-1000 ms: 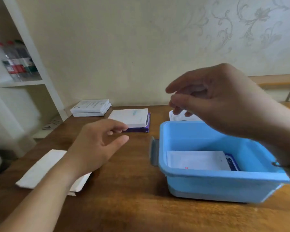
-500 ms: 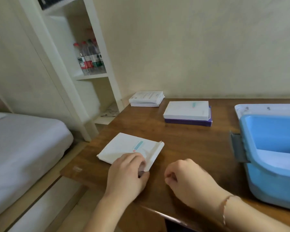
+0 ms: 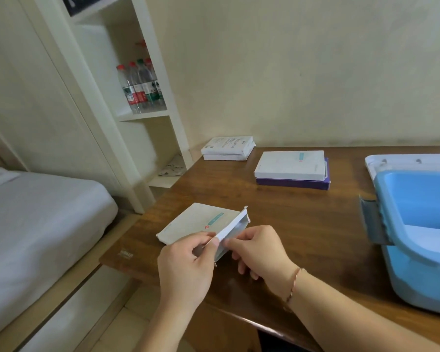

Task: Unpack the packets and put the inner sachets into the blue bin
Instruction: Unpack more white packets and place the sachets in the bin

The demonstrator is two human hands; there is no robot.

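A flat white packet (image 3: 196,224) with a teal stripe is lifted at its near end off the wooden table's left corner. My left hand (image 3: 188,268) pinches the packet's near corner at its open flap. My right hand (image 3: 257,250) pinches the flap end from the right side. The blue bin (image 3: 401,240) stands at the right edge of the view with a white sachet (image 3: 437,237) lying inside. More packets wait at the back: a white one on a purple one (image 3: 290,166), and a white stack (image 3: 228,147).
A white lid or tray (image 3: 381,161) lies behind the bin. The wooden table (image 3: 315,224) ends at its left edge near the packet. Beyond it are a bed (image 3: 36,212) and a white shelf with water bottles (image 3: 140,85).
The view swung left from the bin to the table's left corner. Both hands came down to the white packet, which lay flat under my left hand and is now raised and pinched at its flap.
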